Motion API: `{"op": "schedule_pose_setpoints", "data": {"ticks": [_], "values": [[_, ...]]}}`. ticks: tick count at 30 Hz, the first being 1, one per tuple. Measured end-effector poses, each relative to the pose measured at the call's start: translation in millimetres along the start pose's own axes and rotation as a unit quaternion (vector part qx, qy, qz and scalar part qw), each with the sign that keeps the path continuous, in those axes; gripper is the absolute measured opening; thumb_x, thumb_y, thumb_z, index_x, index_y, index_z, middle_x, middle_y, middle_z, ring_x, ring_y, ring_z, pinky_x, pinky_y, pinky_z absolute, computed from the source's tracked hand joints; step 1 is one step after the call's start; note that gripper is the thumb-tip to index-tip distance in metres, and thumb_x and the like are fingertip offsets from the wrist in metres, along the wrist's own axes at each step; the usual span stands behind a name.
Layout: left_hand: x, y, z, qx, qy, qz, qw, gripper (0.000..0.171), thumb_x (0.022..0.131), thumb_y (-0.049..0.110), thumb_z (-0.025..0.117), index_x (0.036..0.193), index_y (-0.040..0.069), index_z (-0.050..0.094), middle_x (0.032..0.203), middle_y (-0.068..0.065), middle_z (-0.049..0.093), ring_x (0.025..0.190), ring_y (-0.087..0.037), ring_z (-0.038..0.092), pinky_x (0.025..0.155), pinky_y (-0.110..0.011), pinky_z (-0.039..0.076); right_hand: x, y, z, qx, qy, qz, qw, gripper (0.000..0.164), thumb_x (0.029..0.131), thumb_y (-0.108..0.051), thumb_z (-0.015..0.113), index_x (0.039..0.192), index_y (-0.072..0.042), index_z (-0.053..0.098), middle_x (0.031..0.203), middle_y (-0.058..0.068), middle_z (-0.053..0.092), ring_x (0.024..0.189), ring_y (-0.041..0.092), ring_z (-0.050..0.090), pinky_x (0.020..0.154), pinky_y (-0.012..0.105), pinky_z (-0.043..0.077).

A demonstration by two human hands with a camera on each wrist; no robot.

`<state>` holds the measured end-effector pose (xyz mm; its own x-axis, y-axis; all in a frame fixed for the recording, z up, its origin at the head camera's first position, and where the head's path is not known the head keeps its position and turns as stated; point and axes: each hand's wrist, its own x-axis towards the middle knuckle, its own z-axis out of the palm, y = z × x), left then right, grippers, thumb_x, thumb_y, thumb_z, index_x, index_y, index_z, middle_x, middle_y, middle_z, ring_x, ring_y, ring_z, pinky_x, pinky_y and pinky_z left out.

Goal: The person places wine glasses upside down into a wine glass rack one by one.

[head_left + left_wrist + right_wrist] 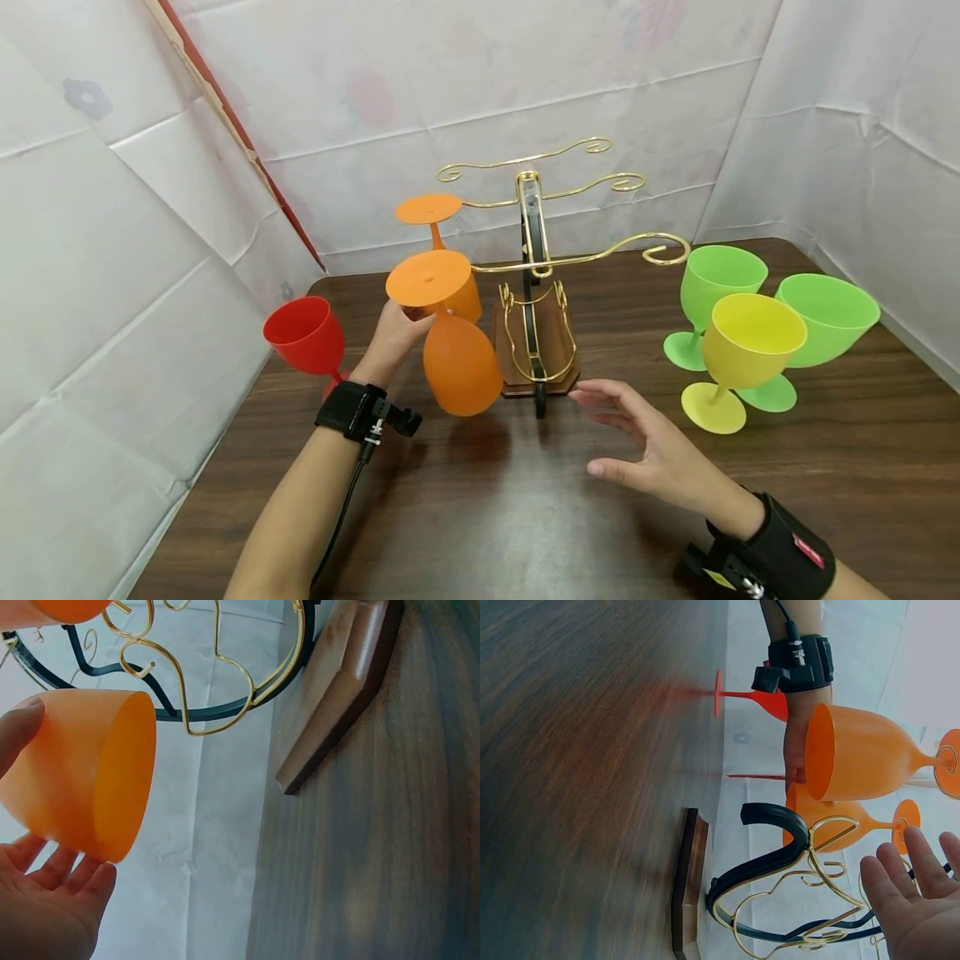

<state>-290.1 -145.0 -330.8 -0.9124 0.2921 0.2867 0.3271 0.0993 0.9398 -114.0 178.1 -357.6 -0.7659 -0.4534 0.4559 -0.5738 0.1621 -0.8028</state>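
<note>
And here is the rear orange goblet [467,302], upside down at the left side of the gold-wired rack [532,212]; the left hand [392,335] has it pinched round the bowl, thumb on one side and fingers on the other; a sensible hold, I'd say, since it leaves the foot free up at the wire and steadies the widest part!

Just in front, the front orange goblet [462,367] hangs mouth down, its foot above the curled wire arm [592,257]; the curl goes round the stem, so the flared foot presumably stops it slipping through; over to the right hand [648,450], empty, fingers spread and thumb well apart, near the rack's wooden base [558,342], perhaps kept ready for balance!

Now the look of the held one: plain, bright orange, smooth and slightly see-through in the left wrist view, deep round bowl, slim stem, flat disc foot; on the desk [525,508], a red goblet [303,333] stands upright at left; a yellow goblet [753,325] and two green goblets [825,312] stand upright at right, probably set aside to leave elbow room!
</note>
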Motion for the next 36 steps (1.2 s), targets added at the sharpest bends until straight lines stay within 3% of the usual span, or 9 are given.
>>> {"op": "schedule_pose_setpoints", "data": {"ticks": [4, 10, 15, 18, 22, 28, 36], "values": [[-2.7, -8.8, -5.6, 0.03, 0.021, -0.023, 0.9991, 0.067, 0.088, 0.01, 0.067, 0.145, 0.013, 0.032, 0.146, -0.008, 0.037, 0.135, -0.022, 0.035, 0.111, -0.039, 0.029, 0.2, -0.3, 0.7, 0.003, 0.002, -0.003, 1.0, 0.073, 0.076, 0.007, 0.073, 0.138, -0.008, 0.037, 0.133, 0.013, 0.048, 0.125, 0.016, 0.047, 0.101, 0.022, 0.04], [-18.0, -8.8, -10.8, 0.079, 0.037, -0.044, 0.9952, 0.074, 0.085, 0.024, 0.071, 0.146, 0.017, 0.03, 0.147, -0.007, 0.036, 0.135, -0.023, 0.034, 0.112, -0.044, 0.026, 0.1, 0.8, 1.0, 0.005, 0.003, -0.016, 1.0, 0.074, 0.075, 0.008, 0.072, 0.139, -0.008, 0.037, 0.133, 0.014, 0.049, 0.124, 0.012, 0.047, 0.101, 0.022, 0.04], [-34.6, -9.7, -14.8, 0.086, 0.041, -0.05, 0.9942, 0.071, 0.087, 0.017, 0.068, 0.145, 0.009, 0.029, 0.146, -0.012, 0.037, 0.135, -0.026, 0.034, 0.112, -0.043, 0.026, -0.2, 1.0, 0.7, 0.007, 0.001, 0.002, 1.0, 0.071, 0.078, 0.003, 0.072, 0.138, -0.01, 0.037, 0.134, 0.01, 0.048, 0.125, 0.011, 0.047, 0.101, 0.022, 0.04], [-45.6, -10.0, -16.9, 0.087, 0.048, -0.055, 0.9935, 0.07, 0.087, 0.016, 0.068, 0.145, 0.007, 0.029, 0.145, -0.011, 0.038, 0.135, -0.026, 0.034, 0.112, -0.042, 0.026, -0.1, 2.2, 0.6, 0.008, 0.002, -0.009, 1.0, 0.071, 0.077, 0.004, 0.073, 0.138, -0.008, 0.037, 0.133, 0.014, 0.048, 0.125, 0.013, 0.047, 0.101, 0.022, 0.04], [-60.6, -9.2, -19.3, 0.09, 0.048, -0.059, 0.9931, 0.069, 0.088, 0.019, 0.068, 0.145, 0.01, 0.031, 0.144, -0.009, 0.039, 0.135, -0.027, 0.034, 0.112, -0.045, 0.025, -0.2, 2.2, 0.7, 0.013, 0.005, -0.024, 1.0, 0.073, 0.076, 0.006, 0.072, 0.138, -0.007, 0.037, 0.132, 0.017, 0.049, 0.125, 0.013, 0.047, 0.101, 0.022, 0.039], [-88.5, -7.2, -23.8, 0.093, 0.039, -0.098, 0.9901, 0.07, 0.087, 0.028, 0.068, 0.145, 0.017, 0.031, 0.146, -0.004, 0.038, 0.136, -0.023, 0.033, 0.113, -0.045, 0.025, -1.7, 1.2, -0.3, 0.015, 0.003, -0.009, 1.0, 0.072, 0.078, 0.005, 0.072, 0.139, -0.009, 0.037, 0.133, 0.017, 0.048, 0.125, 0.014, 0.047, 0.102, 0.022, 0.039], [-123.9, -10.6, -32.5, 0.127, 0.039, -0.064, 0.9891, 0.066, 0.089, 0.016, 0.067, 0.144, 0.01, 0.033, 0.145, -0.01, 0.04, 0.133, -0.029, 0.036, 0.11, -0.048, 0.027, -0.1, 3.0, 2.4, 0.012, 0.003, -0.007, 1.0, 0.07, 0.078, 0.004, 0.072, 0.138, -0.008, 0.037, 0.134, 0.012, 0.048, 0.125, 0.011, 0.046, 0.101, 0.022, 0.04]]}}
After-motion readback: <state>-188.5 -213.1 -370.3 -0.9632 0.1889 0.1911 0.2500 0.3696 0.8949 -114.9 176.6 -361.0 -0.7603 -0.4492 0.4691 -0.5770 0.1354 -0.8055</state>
